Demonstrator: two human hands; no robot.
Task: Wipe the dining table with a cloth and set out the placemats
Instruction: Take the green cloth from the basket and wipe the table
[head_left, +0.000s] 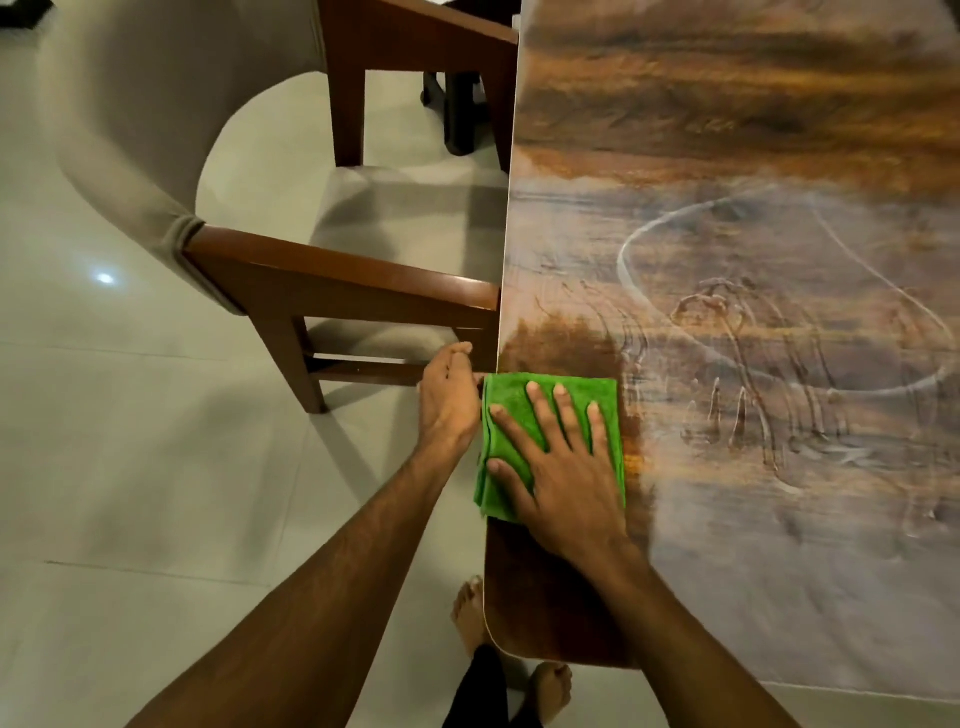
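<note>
Green and folded into a thick pad, the cloth (506, 389) lies on the table (727, 130) right at its long left edge, one side hanging slightly over it. The right hand (566, 483) presses flat on the cloth with fingers spread and straight, gripping nothing. The left hand (449, 400) sits just off the table's edge with fingers loosely curled against the cloth's overhang; I cannot tell whether it pinches the cloth. A wooden chair (363, 280) with pale padding stands close to the table's edge, its armrest nearly touching it, leaving a narrow gap for the left hand. On the table, brown wood grain shows under hazy grey smears and a pale ring toward the middle, while a darker strip runs along the near edge. Off the table, pale glossy floor tiles (130, 467) spread out, with bare feet (467, 618) by the table's corner.
</note>
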